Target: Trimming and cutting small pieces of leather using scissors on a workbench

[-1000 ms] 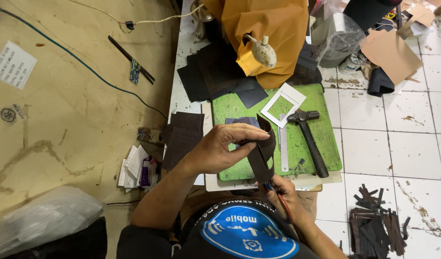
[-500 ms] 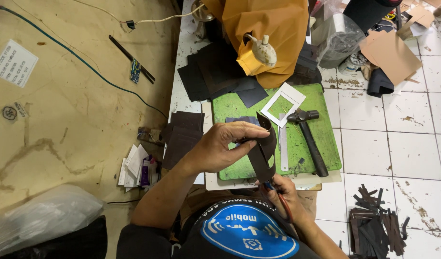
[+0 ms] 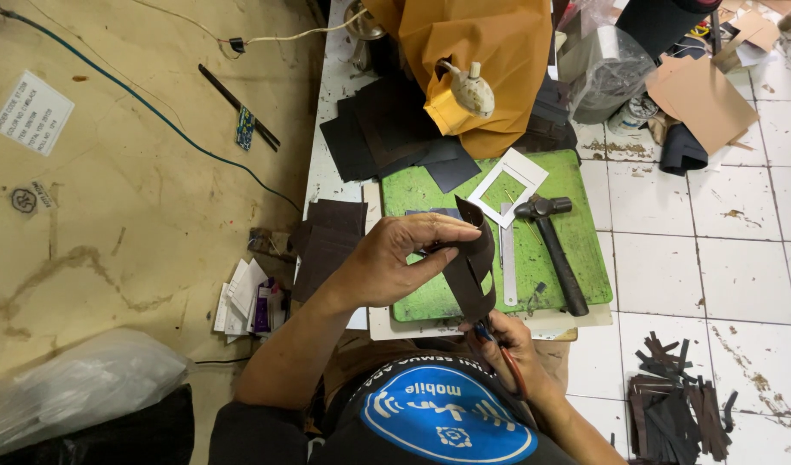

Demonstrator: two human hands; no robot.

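My left hand (image 3: 401,256) grips a dark brown leather piece (image 3: 470,263) and holds it upright over the green cutting mat (image 3: 576,211). The piece curls at its top. Just below it, my right hand (image 3: 509,340) is closed on a small red-handled tool (image 3: 497,343), probably scissors, whose tip meets the leather's lower edge. A black hammer (image 3: 552,245) and a steel ruler (image 3: 507,254) lie on the mat to the right of the leather.
A white card frame (image 3: 510,176) lies on the mat's far side. Dark leather sheets (image 3: 387,129) and an orange-brown hide (image 3: 482,52) are stacked behind. More brown pieces (image 3: 327,241) sit left of the mat. Leather offcuts (image 3: 675,418) lie on the tiled floor at right.
The leather piece has shifted slightly in my left hand and its top curls over more. My right hand stays at the lower edge with the tool.
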